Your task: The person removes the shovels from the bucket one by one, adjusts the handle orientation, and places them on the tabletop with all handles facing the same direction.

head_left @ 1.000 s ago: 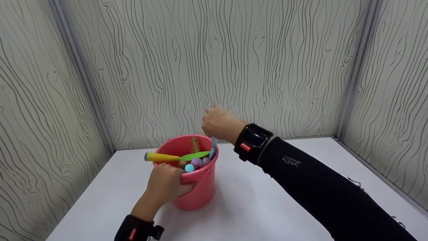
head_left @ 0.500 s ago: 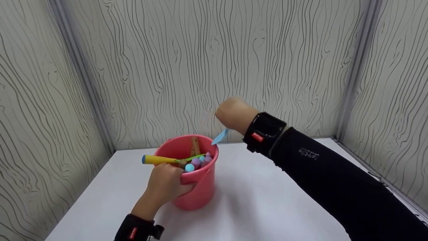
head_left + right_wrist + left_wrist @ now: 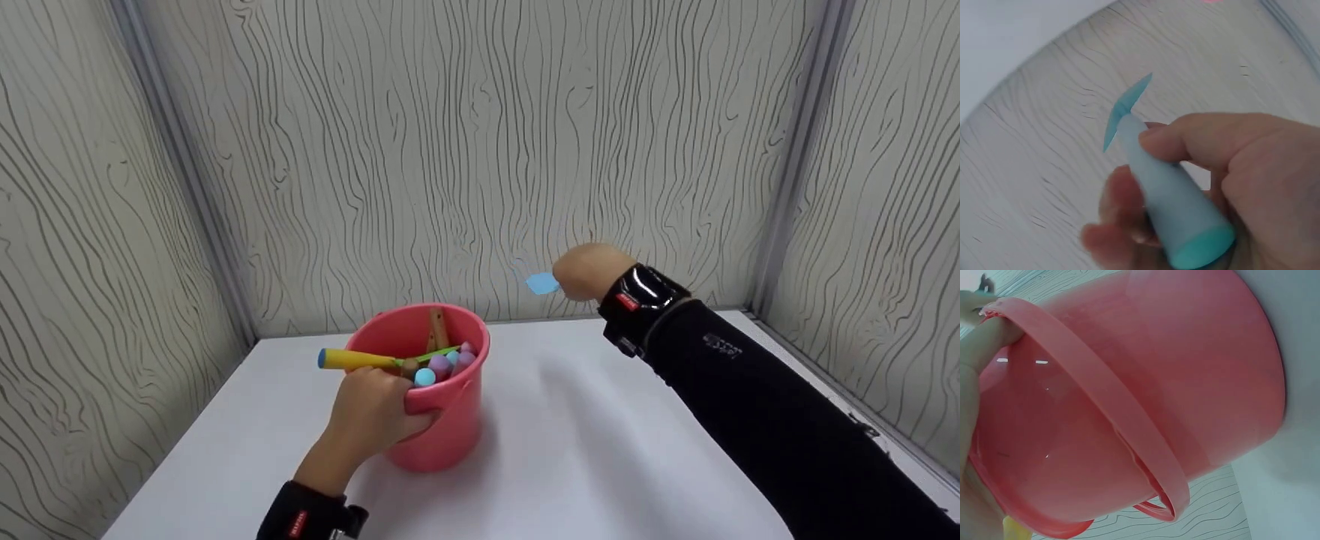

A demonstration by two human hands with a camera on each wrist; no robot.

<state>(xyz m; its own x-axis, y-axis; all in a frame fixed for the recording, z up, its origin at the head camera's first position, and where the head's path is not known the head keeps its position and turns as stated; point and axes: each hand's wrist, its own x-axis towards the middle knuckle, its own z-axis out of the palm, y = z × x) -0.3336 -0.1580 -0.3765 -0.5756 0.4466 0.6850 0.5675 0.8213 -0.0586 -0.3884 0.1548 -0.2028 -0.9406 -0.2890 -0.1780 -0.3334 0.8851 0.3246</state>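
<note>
A pink bucket (image 3: 448,442) stands upright on the white table, with my left hand (image 3: 373,405) gripping its near rim. In the left wrist view the bucket's strap handle (image 3: 1123,402) hangs down its side. Inside are a trowel (image 3: 360,359) with a yellow handle and green blade, a wooden piece (image 3: 438,326), and several handles with blue, purple and brown ends (image 3: 441,365). Right of the bucket, above the table's back part, my right hand (image 3: 592,271) holds a small light-blue trowel (image 3: 1165,185). Its thumb and fingers wrap the tapered handle; the blue blade (image 3: 541,283) points left.
The white table (image 3: 525,480) extends on both sides of the bucket. Wood-grain panels (image 3: 450,150) enclose it at the back and sides, joined by grey corner posts (image 3: 806,150). The right arm's black sleeve (image 3: 780,412) crosses over the table's right part.
My right hand has lifted the blue trowel out of the bucket and carried it right, its blade now clear of the rim. The green-bladed trowel has shifted slightly. My left hand stays on the rim.
</note>
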